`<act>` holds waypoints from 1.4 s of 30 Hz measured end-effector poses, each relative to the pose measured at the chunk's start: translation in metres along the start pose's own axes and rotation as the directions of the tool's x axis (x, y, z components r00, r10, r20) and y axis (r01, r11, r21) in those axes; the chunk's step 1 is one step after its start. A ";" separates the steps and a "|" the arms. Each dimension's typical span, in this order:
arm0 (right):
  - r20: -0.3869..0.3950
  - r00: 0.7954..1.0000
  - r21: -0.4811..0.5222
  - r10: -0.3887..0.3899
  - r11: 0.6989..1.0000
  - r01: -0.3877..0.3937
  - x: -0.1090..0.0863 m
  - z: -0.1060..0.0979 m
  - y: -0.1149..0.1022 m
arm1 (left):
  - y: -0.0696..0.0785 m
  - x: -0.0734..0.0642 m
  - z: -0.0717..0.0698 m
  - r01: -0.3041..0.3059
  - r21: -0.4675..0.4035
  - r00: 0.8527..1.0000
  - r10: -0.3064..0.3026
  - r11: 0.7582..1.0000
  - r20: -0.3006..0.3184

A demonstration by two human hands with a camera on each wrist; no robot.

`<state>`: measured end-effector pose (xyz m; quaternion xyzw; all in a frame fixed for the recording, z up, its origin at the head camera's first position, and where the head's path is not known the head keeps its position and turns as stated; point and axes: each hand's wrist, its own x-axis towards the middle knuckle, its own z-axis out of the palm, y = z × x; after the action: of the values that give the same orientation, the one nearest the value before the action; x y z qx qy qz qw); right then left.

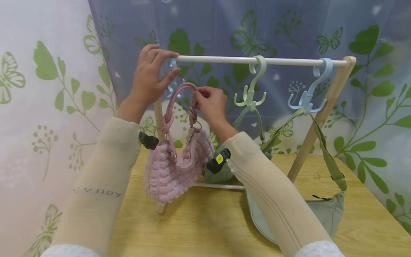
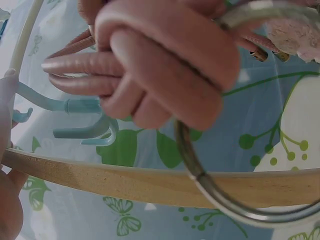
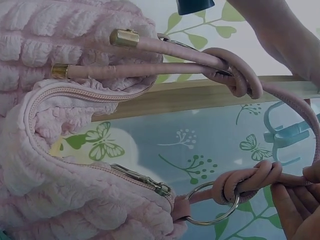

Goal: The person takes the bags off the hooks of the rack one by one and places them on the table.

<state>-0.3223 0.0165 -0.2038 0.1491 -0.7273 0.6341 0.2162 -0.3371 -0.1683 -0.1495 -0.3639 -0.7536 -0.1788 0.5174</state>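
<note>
At the rail's left end my left hand has its fingers over the top of a light blue hook, with the thumb just below. My right hand pinches the pink cord handle of a quilted pink handbag, right of the handle's top. The bag hangs from this grip, in front of the rack's left leg. In the right wrist view the handle shows knots, gold tips and a metal ring. A knot fills much of the left wrist view; whether the handle touches the hook cannot be told.
The white rail also carries a pale green hook and another blue hook. Green bags hang from these, one with a long strap. A wooden leg supports the right end above the wooden table.
</note>
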 end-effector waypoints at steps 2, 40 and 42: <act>0.000 1.000 0.012 0.003 1.000 -0.003 0.000 0.000 -0.001 | 0.001 0.000 0.000 0.001 -0.005 1.000 -0.001 1.000 -0.002; -0.020 0.997 0.047 -0.068 0.997 0.069 -0.004 -0.025 -0.027 | 0.001 0.001 -0.002 0.003 -0.022 1.000 -0.002 1.000 0.008; -0.023 0.998 0.059 -0.064 0.996 0.065 -0.005 -0.026 -0.030 | 0.001 0.001 -0.002 0.010 -0.025 1.000 -0.010 1.000 0.015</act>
<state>-0.3003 0.0377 -0.1778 0.1720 -0.7004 0.6499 0.2397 -0.3352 -0.1685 -0.1480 -0.3677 -0.7569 -0.1881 0.5065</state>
